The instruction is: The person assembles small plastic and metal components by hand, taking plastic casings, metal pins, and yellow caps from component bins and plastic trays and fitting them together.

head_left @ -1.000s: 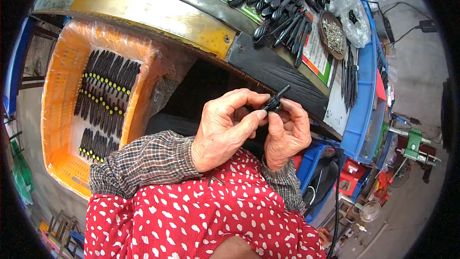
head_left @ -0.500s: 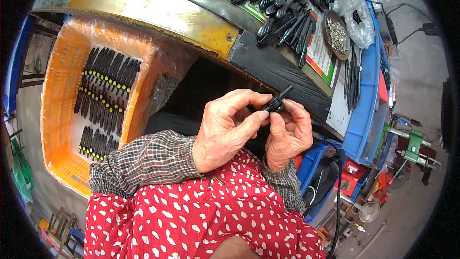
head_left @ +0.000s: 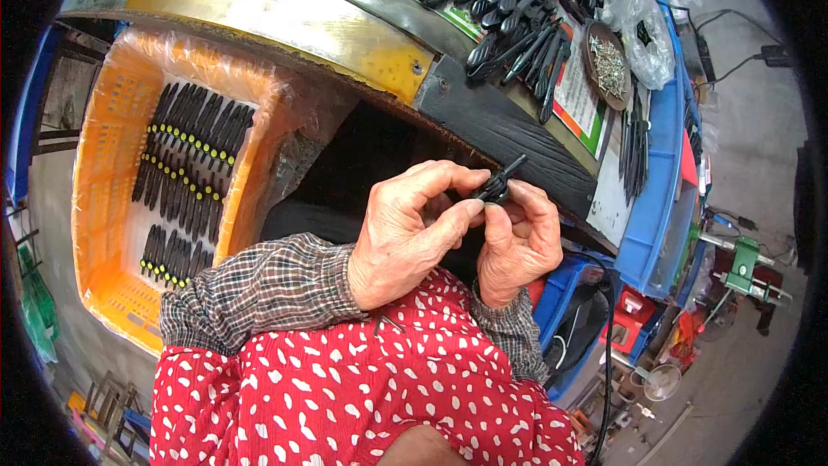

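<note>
A small black plastic part (head_left: 494, 187) with a thin stem pointing up and right is held between both hands, just off the bench's front edge. My left hand (head_left: 416, 229) pinches it from the left between thumb and forefinger. From the right, my right hand (head_left: 520, 237) grips it with thumb and bent fingers. The fingertips cover much of the part, so its exact kind cannot be told. Above on the bench lies a heap of similar-looking black plastic pieces (head_left: 517, 30). Beside them a round brown dish (head_left: 607, 65) holds many small metal pieces.
At the left stands an orange plastic basket (head_left: 95, 198) lined with clear film, with rows of black pieces bearing yellow dots. A metal-edged bench (head_left: 276, 13) curves across the front. Slim black strips (head_left: 636, 142) and a blue tray (head_left: 653, 207) lie at the right, near crumpled clear plastic bags (head_left: 642, 30).
Both hands keep their hold on the black part with almost no visible movement. The whole view has shifted very slightly.
</note>
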Demonstrator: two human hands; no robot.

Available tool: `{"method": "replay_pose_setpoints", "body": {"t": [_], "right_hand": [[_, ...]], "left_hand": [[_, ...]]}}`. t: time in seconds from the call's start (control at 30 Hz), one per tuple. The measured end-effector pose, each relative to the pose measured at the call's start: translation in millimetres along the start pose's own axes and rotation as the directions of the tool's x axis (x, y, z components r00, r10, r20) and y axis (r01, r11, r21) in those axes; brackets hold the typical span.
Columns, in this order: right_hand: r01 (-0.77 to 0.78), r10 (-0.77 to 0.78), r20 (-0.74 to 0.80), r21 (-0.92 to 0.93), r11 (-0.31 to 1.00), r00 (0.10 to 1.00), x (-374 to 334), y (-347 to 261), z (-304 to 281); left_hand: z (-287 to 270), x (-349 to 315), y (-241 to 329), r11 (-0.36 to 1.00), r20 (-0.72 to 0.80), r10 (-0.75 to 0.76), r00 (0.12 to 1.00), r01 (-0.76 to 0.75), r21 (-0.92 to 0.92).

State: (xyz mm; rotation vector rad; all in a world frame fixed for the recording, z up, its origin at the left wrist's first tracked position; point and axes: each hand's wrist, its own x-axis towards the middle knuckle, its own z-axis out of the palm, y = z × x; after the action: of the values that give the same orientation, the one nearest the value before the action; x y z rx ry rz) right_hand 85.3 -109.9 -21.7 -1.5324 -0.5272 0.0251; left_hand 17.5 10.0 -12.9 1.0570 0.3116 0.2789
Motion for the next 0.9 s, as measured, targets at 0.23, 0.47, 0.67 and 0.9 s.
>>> {"method": "replay_pose_setpoints", "body": {"t": [0.23, 0.47, 0.67, 0.9], "right_hand": [[0.031, -0.031, 0.003, -0.041, 0.999, 1.000, 0.4, 0.0, 0.7], [0.018, -0.018, -0.006, -0.011, 1.000, 1.000, 1.6, -3.6, 2.9], [-0.088, 0.090, -0.045, 0.040, 0.995, 0.995, 0.1, -5.1, -0.3], [-0.050, 0.050, -0.029, 0.021, 0.999, 0.998, -0.5, -3.7, -0.4]], "left_hand": [[1.2, 0.4, -0.1, 1.000, -0.008, 0.001, 1.000, -0.001, -0.004], [-1.6, 0.1, 0.3, 0.993, 0.031, -0.045, 0.998, 0.049, -0.110], [-2.8, -0.8, 1.2, 0.964, 0.060, -0.130, 0.990, 0.141, -0.226], [-1.9, -0.2, -0.3, 0.973, 0.056, -0.125, 0.991, 0.133, -0.191]]}}
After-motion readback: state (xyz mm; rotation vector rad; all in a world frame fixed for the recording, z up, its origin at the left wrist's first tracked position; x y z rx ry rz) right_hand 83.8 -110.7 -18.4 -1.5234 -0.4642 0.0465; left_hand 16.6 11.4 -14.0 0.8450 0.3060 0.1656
